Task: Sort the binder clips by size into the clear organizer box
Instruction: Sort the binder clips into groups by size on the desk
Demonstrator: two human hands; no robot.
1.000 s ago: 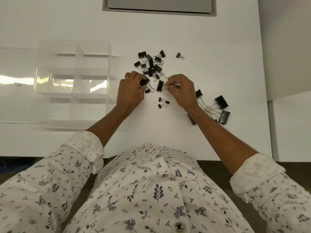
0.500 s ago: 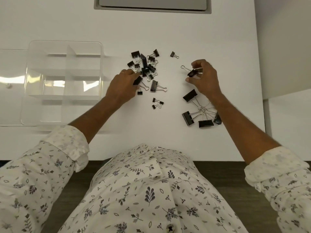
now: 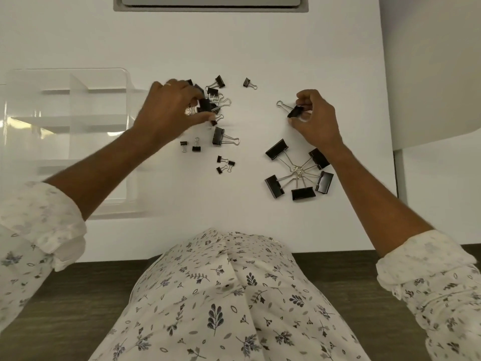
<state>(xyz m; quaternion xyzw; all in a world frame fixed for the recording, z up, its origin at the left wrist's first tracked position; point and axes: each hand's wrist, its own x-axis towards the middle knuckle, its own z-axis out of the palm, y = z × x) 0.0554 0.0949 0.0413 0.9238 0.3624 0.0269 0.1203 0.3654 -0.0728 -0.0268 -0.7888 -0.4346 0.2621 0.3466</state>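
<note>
Black binder clips lie scattered on the white table (image 3: 260, 43). My left hand (image 3: 169, 108) reaches into the mixed pile (image 3: 216, 95) and pinches a medium clip (image 3: 204, 105). Over to the right, my right hand (image 3: 315, 118) holds another medium clip (image 3: 295, 111) just above the table, its wire handle pointing left. Several large clips (image 3: 299, 170) lie in a ring below that hand. A medium clip (image 3: 218, 136) and several tiny clips (image 3: 223, 164) lie between my arms. The clear organizer box (image 3: 65, 121) sits at the left, its compartments bare.
A grey recessed panel (image 3: 210, 2) sits at the table's far edge. One small clip (image 3: 247, 82) lies apart, beyond the pile. The table's right edge (image 3: 390, 126) meets a lower white surface. My patterned shirt fills the foreground.
My right hand carried a medium clip from the centre to the right, above the large clips. My left hand moved up into the pile and closed on a clip.
</note>
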